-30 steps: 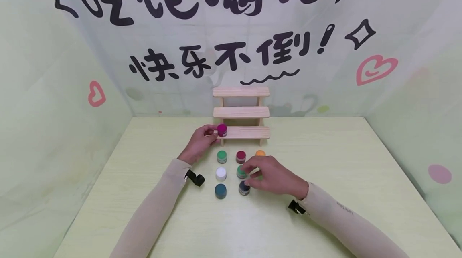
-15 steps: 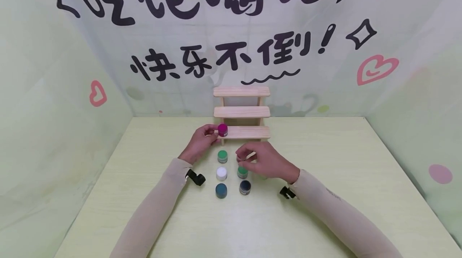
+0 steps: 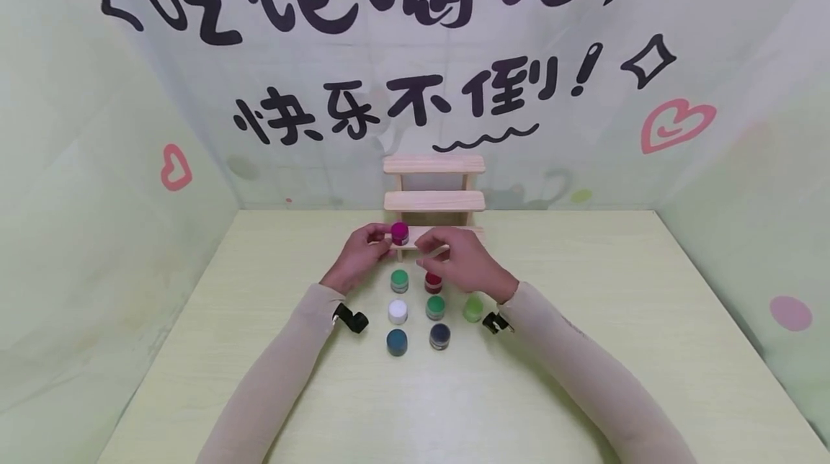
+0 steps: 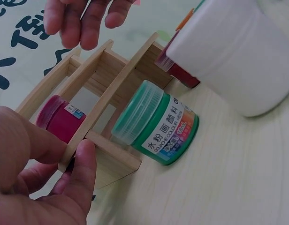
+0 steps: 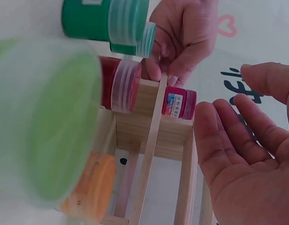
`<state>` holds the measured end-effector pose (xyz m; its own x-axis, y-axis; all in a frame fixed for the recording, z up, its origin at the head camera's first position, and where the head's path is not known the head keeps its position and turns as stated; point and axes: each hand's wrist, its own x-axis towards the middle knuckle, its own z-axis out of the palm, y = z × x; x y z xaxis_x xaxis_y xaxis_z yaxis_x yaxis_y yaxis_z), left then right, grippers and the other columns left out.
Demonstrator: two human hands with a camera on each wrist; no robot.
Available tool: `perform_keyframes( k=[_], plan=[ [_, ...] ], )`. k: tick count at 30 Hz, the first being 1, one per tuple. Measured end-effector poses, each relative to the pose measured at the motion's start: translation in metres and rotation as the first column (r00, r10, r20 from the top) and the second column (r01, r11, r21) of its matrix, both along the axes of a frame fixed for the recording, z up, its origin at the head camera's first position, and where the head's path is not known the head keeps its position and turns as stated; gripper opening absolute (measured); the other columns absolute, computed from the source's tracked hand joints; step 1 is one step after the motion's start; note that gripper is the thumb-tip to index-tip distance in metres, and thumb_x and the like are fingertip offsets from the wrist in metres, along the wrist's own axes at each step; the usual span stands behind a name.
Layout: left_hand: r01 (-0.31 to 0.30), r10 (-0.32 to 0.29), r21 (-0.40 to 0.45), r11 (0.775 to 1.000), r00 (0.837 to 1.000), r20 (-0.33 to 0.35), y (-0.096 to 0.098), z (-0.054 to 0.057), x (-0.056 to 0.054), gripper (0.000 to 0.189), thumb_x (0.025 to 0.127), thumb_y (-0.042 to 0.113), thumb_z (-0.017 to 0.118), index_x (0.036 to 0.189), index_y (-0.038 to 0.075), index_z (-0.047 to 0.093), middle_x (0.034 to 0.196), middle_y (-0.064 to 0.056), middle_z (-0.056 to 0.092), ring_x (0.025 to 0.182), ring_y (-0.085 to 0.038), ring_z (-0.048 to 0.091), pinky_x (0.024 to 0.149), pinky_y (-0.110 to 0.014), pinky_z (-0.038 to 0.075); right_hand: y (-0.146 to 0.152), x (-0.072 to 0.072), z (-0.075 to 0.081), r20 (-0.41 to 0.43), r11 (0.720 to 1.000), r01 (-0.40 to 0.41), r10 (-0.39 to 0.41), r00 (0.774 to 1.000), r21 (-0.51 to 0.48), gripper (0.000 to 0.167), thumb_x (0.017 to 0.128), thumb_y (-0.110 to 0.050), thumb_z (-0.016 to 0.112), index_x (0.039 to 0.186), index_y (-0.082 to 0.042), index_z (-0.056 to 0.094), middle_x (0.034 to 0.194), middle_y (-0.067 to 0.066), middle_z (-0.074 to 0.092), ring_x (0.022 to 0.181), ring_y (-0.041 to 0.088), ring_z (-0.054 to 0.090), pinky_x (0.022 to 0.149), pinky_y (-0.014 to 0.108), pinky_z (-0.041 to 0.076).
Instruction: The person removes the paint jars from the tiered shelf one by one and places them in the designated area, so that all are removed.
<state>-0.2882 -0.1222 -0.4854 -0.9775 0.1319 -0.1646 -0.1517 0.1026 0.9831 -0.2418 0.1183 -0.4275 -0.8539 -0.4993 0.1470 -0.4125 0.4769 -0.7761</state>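
Observation:
A small magenta paint jar point(image 3: 400, 233) stands upright at the left end of the lowest board of a three-tier wooden shelf point(image 3: 434, 201). Beside it, my left hand point(image 3: 364, 253) pinches the end of that board, thumb under and index finger on top, as the left wrist view shows. My right hand point(image 3: 463, 259) hovers before the lowest board, right of the jar, with relaxed fingers and nothing in them. In the right wrist view, its fingertips point(image 5: 205, 115) are near the magenta jar, and a gap to it cannot be judged exactly.
Paint jars stand in rows before the shelf: green point(image 3: 399, 281), dark red point(image 3: 433, 282), white point(image 3: 398, 311), another green point(image 3: 435, 307), light green point(image 3: 473, 308), teal point(image 3: 397, 342) and dark blue point(image 3: 439, 336). An orange jar point(image 5: 90, 187) is hidden in the head view. A printed cloth hangs behind.
My right hand has moved forward from over the front jars, past the dark red jar, to the lowest board. The left hand and the magenta jar have stayed in place.

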Motion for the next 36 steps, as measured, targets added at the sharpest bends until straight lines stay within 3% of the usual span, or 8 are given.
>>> perform_keyframes(
  k=[8,17,29,36],
  plan=[
    [0.006,-0.006,-0.006,1.000,1.000,0.006,-0.002,0.002,0.001,0.032,0.106,0.005,0.061,0.138,0.004,0.062,0.127,-0.015,0.060,0.109,-0.019,0.064,0.099,-0.029,0.064,-0.014,-0.021,0.000,0.007,0.998,0.065,-0.065,0.998,0.005,0.028,0.098,-0.020,0.076,0.124,-0.009,0.072,0.122,0.007,0.074,0.113,0.021,0.071,0.098,0.035,0.066],
    [0.002,-0.002,0.008,1.000,1.000,-0.003,-0.003,0.002,0.001,0.031,0.105,0.004,0.061,0.136,0.002,0.063,0.124,-0.015,0.061,0.102,-0.016,0.067,0.098,-0.028,0.065,-0.032,-0.040,-0.003,0.035,0.996,0.082,-0.083,0.996,0.022,0.028,0.098,-0.019,0.076,0.125,-0.014,0.071,0.124,0.001,0.072,0.112,0.020,0.072,0.100,0.034,0.065],
    [0.008,-0.008,0.010,1.000,1.000,0.003,-0.002,0.003,0.002,0.033,0.106,0.004,0.059,0.139,0.000,0.060,0.125,-0.016,0.059,0.103,-0.017,0.068,0.100,-0.030,0.064,-0.044,-0.048,0.001,0.060,0.995,0.062,-0.066,0.996,0.075,0.047,0.098,-0.015,0.077,0.141,-0.007,0.060,0.127,0.009,0.072,0.118,0.024,0.070,0.106,0.039,0.062],
    [0.016,-0.016,-0.002,1.000,1.000,0.012,0.000,0.004,0.001,0.034,0.106,0.005,0.059,0.140,0.001,0.059,0.126,-0.016,0.059,0.107,-0.019,0.067,0.103,-0.033,0.063,-0.045,-0.056,0.001,0.065,0.989,0.046,-0.055,0.996,0.140,0.048,0.098,-0.018,0.077,0.143,-0.008,0.062,0.126,0.008,0.073,0.117,0.022,0.070,0.106,0.037,0.062]
  ],
)
